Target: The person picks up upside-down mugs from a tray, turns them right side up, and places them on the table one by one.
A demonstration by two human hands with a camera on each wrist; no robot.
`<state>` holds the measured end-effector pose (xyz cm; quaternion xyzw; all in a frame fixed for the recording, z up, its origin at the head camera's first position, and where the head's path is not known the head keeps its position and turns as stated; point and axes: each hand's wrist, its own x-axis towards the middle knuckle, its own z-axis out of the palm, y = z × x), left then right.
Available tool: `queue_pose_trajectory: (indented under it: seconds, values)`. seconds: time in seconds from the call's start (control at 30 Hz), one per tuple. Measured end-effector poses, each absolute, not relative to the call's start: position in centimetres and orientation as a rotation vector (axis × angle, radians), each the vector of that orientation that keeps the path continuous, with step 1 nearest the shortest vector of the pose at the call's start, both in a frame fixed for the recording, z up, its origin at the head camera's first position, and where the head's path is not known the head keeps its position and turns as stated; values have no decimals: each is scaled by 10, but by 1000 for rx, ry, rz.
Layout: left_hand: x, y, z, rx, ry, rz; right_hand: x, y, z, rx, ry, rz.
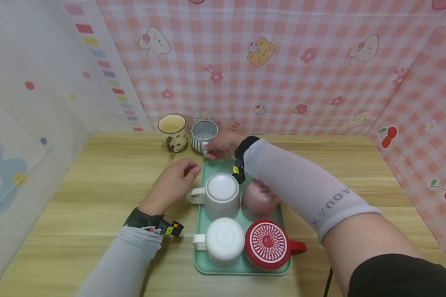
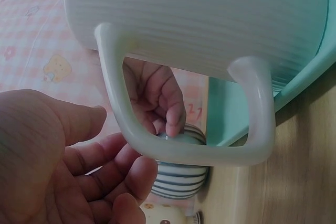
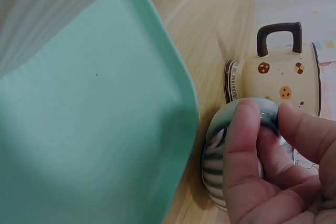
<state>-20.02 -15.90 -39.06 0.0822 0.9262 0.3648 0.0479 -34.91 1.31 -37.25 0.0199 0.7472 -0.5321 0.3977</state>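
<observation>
1. Your right hand (image 1: 223, 145) reaches across the far end of the green tray (image 1: 204, 264) and grips the striped cup (image 1: 203, 135). In the right wrist view your fingers (image 3: 247, 150) curl round its side and rim, thumb on one face and the other fingers on the other.
2. The striped cup stands upright on the counter (image 1: 96, 185), just beyond the tray's far edge and close to its corner; whether it touches the tray cannot be told.
3. Just beside your right fingers, on the far side of the striped cup from the tray, stands the cream mug (image 1: 172, 132) with biscuit prints and a brown handle. It is upright and looks to touch the striped cup or nearly so.
4. Your left hand (image 1: 171, 185) holds nothing; its fingers (image 2: 113, 166) are loosely curled and a little apart, right by the handle of the ribbed white mug (image 1: 221, 196).
5. That ribbed white mug sits upside down on the tray, its handle pointing toward your left fingers.
6. Beside it, under your right forearm, a pink cup (image 1: 258, 200) is upside down.
7. Nearer to you than either hand, a plain white mug (image 1: 224, 240) and a red mug (image 1: 268, 244) also stand inverted on the tray.
</observation>
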Motion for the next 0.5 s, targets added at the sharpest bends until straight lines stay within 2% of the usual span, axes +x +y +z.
queue_pose_trajectory:
  seconds: [0.23, 0.5]
  values:
    - [-201, -158, -393, 263, 2834, 1096, -349, 14, -371, 11, 1954, -1276]
    - [-200, -158, -393, 265, 2836, 1089, -343, 20, -359, -186, 2108, -983]
